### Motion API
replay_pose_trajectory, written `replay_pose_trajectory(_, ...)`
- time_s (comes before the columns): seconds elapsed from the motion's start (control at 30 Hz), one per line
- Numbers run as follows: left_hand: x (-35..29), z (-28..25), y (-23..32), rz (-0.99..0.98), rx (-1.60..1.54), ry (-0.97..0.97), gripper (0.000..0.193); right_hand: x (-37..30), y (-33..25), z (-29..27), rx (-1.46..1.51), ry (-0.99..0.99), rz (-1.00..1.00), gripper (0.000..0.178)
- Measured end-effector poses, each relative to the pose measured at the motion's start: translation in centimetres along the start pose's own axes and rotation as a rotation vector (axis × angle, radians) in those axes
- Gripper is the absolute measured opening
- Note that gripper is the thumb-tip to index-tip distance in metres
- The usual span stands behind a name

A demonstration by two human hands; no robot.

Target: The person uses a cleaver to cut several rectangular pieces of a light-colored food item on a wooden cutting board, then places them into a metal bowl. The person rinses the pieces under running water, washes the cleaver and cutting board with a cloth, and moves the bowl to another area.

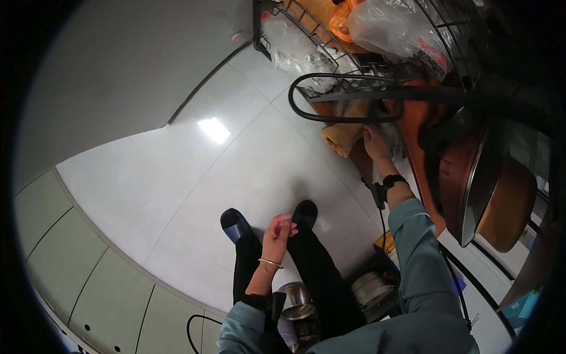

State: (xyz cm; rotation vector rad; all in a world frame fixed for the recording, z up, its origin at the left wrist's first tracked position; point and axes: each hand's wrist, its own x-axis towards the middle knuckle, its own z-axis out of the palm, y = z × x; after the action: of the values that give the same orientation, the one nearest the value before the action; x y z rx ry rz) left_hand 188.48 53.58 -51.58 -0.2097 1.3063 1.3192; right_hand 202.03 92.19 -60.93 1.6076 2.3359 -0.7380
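Observation:
My right hand reaches to the rack side, right against a tan rolled-up thing with an open, tube-like end. Whether it grips the roll is unclear, since its fingers are partly hidden by the roll and shadow. Some clear plastic shows just beside that wrist. Over the floor between my feet hangs my left hand, its fingers curled in together and nothing visible in them.
A black wire rack holds clear plastic bags and an orange bag. A black looped handle juts out over the roll. Brown pans stand at right. Metal pots sit by my legs; green cabinets line the left.

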Motion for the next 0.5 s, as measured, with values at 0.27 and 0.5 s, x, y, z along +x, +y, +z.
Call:
replay_pose_trajectory(0.27, 2.0, 2.2, 0.0, -0.016, 0.031, -0.059, 0.021, 0.9, 1.6, 2.8, 0.331, -0.163, 0.427, 0.053)
replay_pose_trajectory(0.5, 2.6, 0.1, -1.0, -0.028, 0.068, -0.043, 0.021, 5.2, -1.7, 8.9, 0.865, 0.188, 0.499, 0.082)
